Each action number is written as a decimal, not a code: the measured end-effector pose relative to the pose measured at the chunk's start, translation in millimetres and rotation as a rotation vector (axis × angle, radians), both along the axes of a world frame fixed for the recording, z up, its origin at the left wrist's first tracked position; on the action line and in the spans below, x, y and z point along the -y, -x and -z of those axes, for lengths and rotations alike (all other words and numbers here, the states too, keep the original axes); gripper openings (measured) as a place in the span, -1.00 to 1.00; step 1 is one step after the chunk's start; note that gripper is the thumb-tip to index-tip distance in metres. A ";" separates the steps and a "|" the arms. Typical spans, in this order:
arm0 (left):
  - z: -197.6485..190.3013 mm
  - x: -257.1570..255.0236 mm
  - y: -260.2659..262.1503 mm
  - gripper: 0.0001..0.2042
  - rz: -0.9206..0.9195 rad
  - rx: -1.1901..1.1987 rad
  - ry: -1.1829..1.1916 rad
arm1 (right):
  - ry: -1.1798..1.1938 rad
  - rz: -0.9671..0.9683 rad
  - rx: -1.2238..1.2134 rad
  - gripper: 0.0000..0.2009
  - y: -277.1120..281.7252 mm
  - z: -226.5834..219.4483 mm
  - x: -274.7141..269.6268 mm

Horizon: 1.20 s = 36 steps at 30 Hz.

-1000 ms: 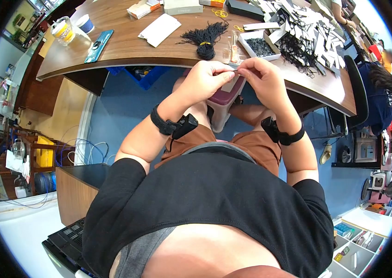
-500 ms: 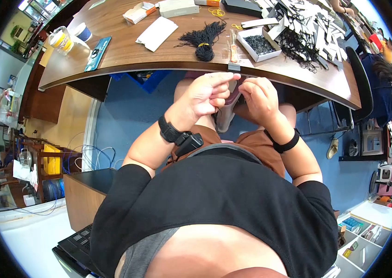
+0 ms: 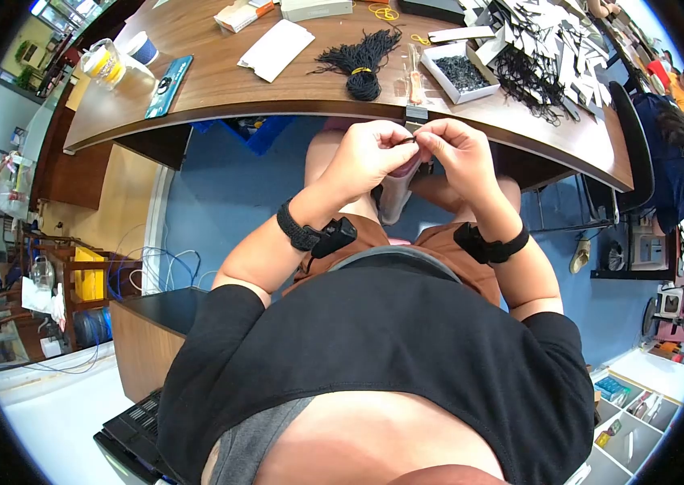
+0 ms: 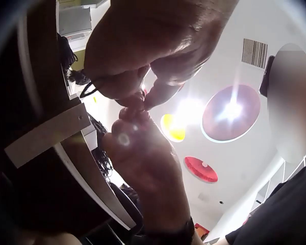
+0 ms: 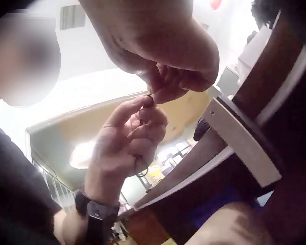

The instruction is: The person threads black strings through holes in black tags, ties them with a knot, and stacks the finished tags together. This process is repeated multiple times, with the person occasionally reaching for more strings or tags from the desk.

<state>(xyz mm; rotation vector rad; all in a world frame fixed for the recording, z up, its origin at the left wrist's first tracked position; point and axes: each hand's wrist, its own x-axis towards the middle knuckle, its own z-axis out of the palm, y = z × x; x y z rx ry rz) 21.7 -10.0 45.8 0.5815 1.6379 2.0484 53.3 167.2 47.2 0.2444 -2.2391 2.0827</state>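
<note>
Just in front of the table edge, my left hand (image 3: 370,159) and right hand (image 3: 461,155) meet fingertip to fingertip. A thin black cord (image 4: 86,90) shows between them, its loop sticking out beside the left fingers in the left wrist view. Thumb and forefinger of the left hand pinch the cord. The right hand (image 4: 149,153) pinches at the same spot, where a short dark end (image 5: 150,97) shows in the right wrist view. Most of the cord is hidden by the fingers. A flat metal plate (image 3: 416,115) juts from the table edge right beyond the hands.
On the table (image 3: 212,81) lie a tied bundle of black cords (image 3: 364,81), a white box of small dark pieces (image 3: 459,74) and a heap of white tags with black cords (image 3: 548,61). A white packet (image 3: 275,50), blue package (image 3: 169,86) and cups (image 3: 104,65) stand further left.
The hands were together, then slightly apart with the left forefinger stretched out half a second ago. Now their fingertips have come together again around the cord.
</note>
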 end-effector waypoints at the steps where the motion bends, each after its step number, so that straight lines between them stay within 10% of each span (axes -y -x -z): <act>1: -9.5 2.0 -4.1 -0.85 -0.001 0.045 0.005 | 0.083 -0.044 0.033 -0.90 -0.5 0.7 -0.1; 11: 0.6 -3.5 -11.7 -0.93 -0.099 -0.146 -0.021 | -0.507 -0.039 -0.386 -0.89 -10.7 -22.4 -4.6; 17: -7.5 -4.5 -22.7 -0.94 -0.309 -0.698 0.224 | 0.257 -0.363 0.335 -0.88 -6.6 -22.7 -13.7; 24: -2.9 -10.2 -22.3 -0.96 -0.245 -0.410 -0.058 | 0.841 -0.533 0.792 -0.87 -5.1 -9.8 -17.9; 36: 3.7 -8.1 -15.4 -0.95 -0.149 0.003 -0.202 | 0.778 -0.386 0.612 -0.82 -8.4 4.6 -0.5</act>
